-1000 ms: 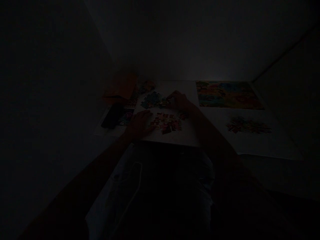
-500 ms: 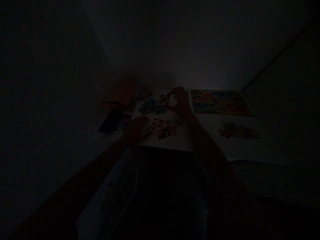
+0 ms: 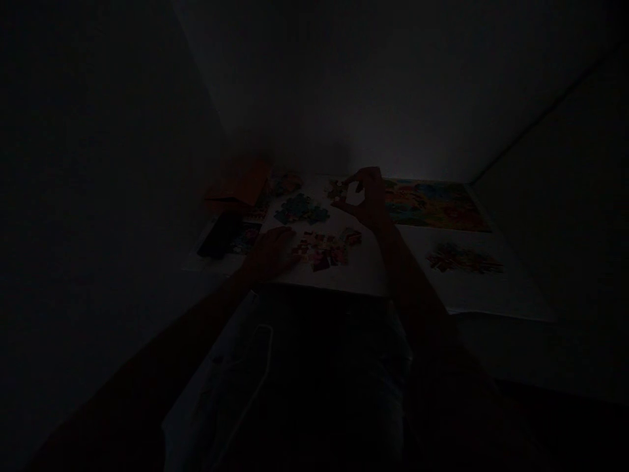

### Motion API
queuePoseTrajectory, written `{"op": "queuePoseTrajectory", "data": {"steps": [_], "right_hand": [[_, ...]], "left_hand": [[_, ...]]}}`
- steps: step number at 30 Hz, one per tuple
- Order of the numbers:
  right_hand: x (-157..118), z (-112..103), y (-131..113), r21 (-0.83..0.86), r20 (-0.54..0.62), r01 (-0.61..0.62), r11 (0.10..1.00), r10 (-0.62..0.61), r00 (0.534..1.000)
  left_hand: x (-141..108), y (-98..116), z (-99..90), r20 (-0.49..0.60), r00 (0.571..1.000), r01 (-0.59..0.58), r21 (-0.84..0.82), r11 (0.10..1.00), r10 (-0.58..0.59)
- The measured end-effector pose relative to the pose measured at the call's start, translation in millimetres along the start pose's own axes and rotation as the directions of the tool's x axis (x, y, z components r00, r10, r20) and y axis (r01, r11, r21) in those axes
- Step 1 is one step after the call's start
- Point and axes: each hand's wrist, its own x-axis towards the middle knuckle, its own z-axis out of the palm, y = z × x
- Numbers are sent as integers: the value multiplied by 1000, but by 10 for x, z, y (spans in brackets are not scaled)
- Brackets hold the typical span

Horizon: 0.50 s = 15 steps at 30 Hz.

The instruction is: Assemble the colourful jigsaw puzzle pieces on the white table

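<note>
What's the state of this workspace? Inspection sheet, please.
Surface: white sheet, very dim light.
Job's things: teal jigsaw pieces, red jigsaw pieces, further pieces on the right, colourful picture beyond them.
Clutter: dark rectangular object, orange packet.
Grips: left hand flat beside the red pieces; right hand raised, fingers curled near small pieces, hold unclear.
Cables: nothing seen.
Surroundings: plain walls.

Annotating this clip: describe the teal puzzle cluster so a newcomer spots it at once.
On the white board, look beyond the left hand. The teal jigsaw cluster lies there, its blue-green setting it apart from the reddish pile nearer the person.
</note>
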Motion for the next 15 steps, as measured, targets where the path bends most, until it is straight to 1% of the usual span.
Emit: {"op": "queuePoseTrajectory", "data": {"steps": [1,3,6,8,10,12,13,15], "right_hand": [[-42,-144,49,1,-16,-10,1000,10,1000],[-199,-523,183,-11,-33,-28,1000,28,999],[-598,-1239,414,-101,-52,-73,992,68,996],[-905,-1726,524,-182,-59,-154,971,146,988],[-1186,-2134,575,-251,-56,-254,934,248,967],[-1412,-2408,581,-311,-47,-337,889,340,939],[-1500,-2491,574,-339,-49,-373,863,380,924],[-1622,-2562,557,-377,-68,-447,811,457,887]], "left_hand": [[1,13,-4,-3,1000,1,10,1000,0],[2,39,-11,-9,1000,-6,26,1000,7],[12,49,2,-26,999,-28,41,999,29],[42,15,40,-59,998,-29,53,998,32],[93,-46,105,-83,996,-38,58,998,42],[143,-103,173,-104,993,-48,56,997,53],[160,-122,199,-117,992,-51,36,998,54],[171,-136,222,-153,985,-78,-15,997,75]]}}
